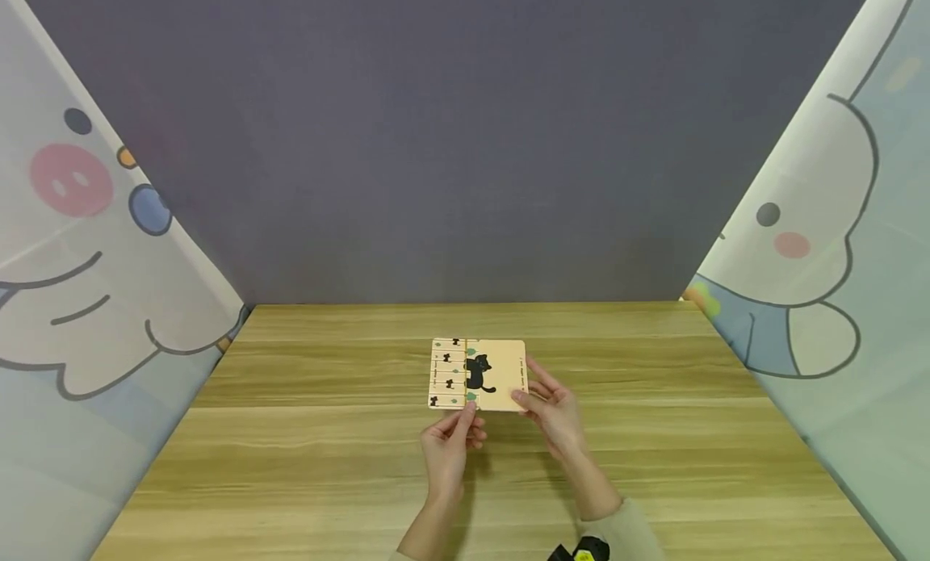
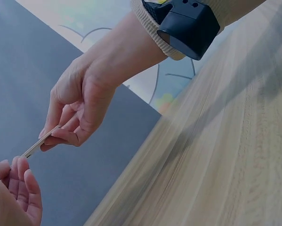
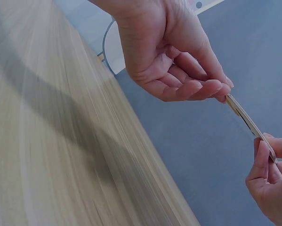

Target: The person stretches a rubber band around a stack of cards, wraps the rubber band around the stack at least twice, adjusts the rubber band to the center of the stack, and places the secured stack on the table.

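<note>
A flat, thin cream pad or booklet (image 1: 501, 375) printed with black cats is held above the table by both hands. Its left part is a narrow striped strip with small cats, bordered by a yellow line; a larger cat fills the right part. My left hand (image 1: 446, 452) pinches the near edge close to that line, thumb on top. My right hand (image 1: 558, 420) grips the right edge between thumb and fingers. Edge-on in the left wrist view, the pad (image 2: 39, 142) looks slim, with the right hand (image 2: 79, 106) above. The right wrist view also shows its thin edge (image 3: 244, 117).
A wood-grain table (image 1: 305, 464) lies under the hands. Behind it stands a dark grey panel (image 1: 465, 141). Cartoon-printed curtains (image 1: 109, 319) flank the left and right sides. A black wrist camera (image 2: 190, 30) sits on the right wrist over a beige sleeve.
</note>
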A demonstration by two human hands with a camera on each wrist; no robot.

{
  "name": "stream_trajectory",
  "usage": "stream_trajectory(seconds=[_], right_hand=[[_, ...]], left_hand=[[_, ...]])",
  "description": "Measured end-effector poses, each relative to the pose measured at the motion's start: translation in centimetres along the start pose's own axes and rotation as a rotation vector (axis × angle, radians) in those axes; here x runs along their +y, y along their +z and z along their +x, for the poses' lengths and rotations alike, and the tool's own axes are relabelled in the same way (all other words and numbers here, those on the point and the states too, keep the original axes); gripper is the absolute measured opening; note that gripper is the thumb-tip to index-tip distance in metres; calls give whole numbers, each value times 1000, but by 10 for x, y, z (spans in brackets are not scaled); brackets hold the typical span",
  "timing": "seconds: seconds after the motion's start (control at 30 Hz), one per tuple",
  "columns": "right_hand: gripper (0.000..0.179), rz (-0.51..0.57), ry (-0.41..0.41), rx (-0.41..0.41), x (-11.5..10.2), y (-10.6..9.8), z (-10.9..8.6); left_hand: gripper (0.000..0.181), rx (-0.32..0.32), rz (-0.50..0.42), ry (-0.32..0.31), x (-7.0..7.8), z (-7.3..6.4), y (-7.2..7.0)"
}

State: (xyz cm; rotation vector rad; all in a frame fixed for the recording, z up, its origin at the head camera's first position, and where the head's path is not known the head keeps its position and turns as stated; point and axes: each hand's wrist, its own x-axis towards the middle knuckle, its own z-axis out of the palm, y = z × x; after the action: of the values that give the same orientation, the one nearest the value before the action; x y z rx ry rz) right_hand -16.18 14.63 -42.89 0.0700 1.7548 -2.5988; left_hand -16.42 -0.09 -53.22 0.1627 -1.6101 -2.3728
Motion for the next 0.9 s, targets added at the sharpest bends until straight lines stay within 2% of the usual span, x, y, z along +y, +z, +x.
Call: stream_trajectory(seconds=[0.17,0.2,0.37,0.5,0.73,0.9], right_hand=[[61,-4,2,22,0,0,0],[61,-9,-10,2,8,-7,6],[62,-18,-32,-16,10,-10,7],[61,-3,-9,8,-1,-2,0],[61,-33,-14,-10,-2,3,-2],[60,-27,-15,-1,-2,2,-1]], left_hand=[[32,19,11,-30,-2,0,2],[32,25,7,-33,-1,0,2],[34,68,-18,-8,4,-1,0],[33,58,10,13,5,-2,1],[33,33,9,-21,1,-4,7],[34,32,20,-39,5,-6,7]])
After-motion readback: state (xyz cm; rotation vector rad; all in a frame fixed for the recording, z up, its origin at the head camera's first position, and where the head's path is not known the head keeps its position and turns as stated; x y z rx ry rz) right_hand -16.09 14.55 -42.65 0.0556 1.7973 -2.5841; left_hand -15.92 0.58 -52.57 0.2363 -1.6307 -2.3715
